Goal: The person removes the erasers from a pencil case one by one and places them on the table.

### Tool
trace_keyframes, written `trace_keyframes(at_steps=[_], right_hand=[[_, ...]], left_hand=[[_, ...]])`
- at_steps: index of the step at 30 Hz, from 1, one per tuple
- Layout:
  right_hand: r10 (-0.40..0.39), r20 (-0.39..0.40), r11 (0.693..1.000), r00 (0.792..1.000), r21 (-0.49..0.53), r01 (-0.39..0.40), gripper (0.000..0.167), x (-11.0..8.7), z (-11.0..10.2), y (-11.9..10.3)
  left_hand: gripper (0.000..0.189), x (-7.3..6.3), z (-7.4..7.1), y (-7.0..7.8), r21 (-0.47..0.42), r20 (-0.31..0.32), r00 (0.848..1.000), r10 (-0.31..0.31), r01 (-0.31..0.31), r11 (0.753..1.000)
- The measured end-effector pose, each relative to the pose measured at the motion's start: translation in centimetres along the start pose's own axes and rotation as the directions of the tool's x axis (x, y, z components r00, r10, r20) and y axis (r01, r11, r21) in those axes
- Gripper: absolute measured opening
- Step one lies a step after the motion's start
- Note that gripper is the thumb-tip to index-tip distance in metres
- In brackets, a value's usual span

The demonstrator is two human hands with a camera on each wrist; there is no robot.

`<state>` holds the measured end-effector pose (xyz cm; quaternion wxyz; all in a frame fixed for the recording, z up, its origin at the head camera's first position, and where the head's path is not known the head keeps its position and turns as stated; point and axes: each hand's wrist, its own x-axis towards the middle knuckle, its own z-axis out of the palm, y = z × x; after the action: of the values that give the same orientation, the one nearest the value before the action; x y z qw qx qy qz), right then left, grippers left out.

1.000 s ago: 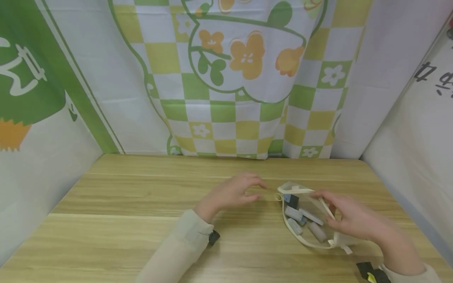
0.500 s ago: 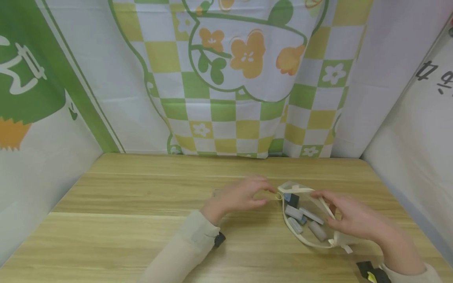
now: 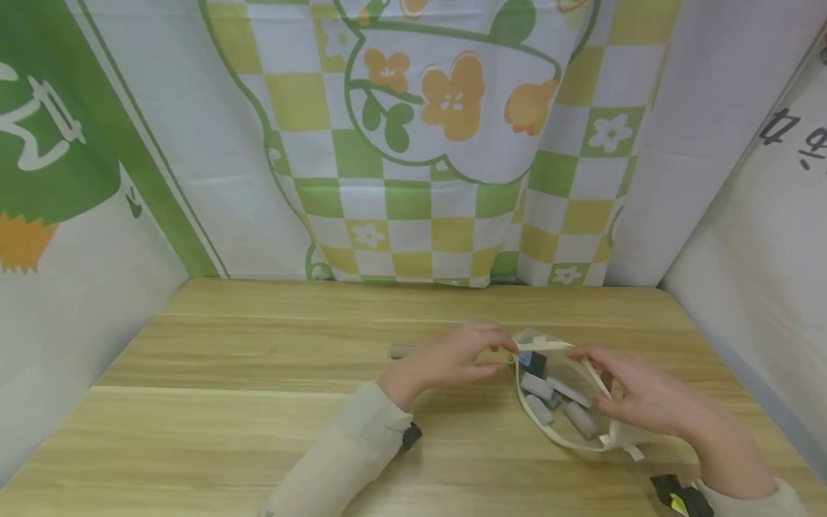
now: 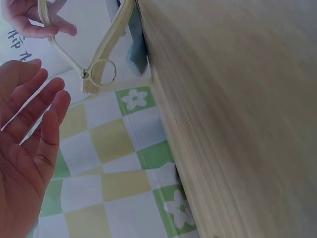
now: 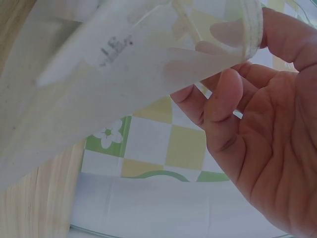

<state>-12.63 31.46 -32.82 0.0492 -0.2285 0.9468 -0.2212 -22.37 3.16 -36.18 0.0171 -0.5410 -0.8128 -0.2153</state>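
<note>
A translucent zip pouch [image 3: 561,439] with a cream zip edge lies with its mouth spread on the right of the table. Inside are several small grey pieces, a grey cylinder [image 3: 580,419] and a dark block with a blue part [image 3: 533,364]. My right hand [image 3: 652,393] grips the pouch's right rim, fingers over the edge, as the right wrist view [image 5: 257,134] also shows. At the pouch's far left corner, my left hand [image 3: 455,357] has thumb and fingers spread beside the zip's ring [image 4: 103,72]. In the left wrist view a gap shows between fingertips and ring.
A grey rod-like piece [image 3: 402,351] lies on the wooden table [image 3: 226,409], partly hidden behind my left hand. A checked, flowered curtain [image 3: 413,201] hangs at the table's far edge. White sheets stand along both sides.
My left hand has moved right to the pouch's corner, uncovering the grey rod-like piece behind it. The right hand keeps its hold on the rim, nearly still.
</note>
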Motion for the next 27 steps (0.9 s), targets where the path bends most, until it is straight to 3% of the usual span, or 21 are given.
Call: trace_keyframes(at_steps=[20, 27], right_hand=[[-0.023, -0.013, 1.0, 1.0, -0.01, 0.023, 0.06, 0.3, 0.0, 0.1], [-0.042, -0.004, 0.999, 0.999, -0.013, 0.042, 0.06, 0.3, 0.1, 0.2]], left_hand=[[0.03, 2.2, 1.1, 0.5, 0.026, 0.054, 0.992, 0.117, -0.118, 0.993], [0.03, 2.7, 1.4, 1.1, 0.008, 0.089, 0.991, 0.103, -0.104, 0.995]])
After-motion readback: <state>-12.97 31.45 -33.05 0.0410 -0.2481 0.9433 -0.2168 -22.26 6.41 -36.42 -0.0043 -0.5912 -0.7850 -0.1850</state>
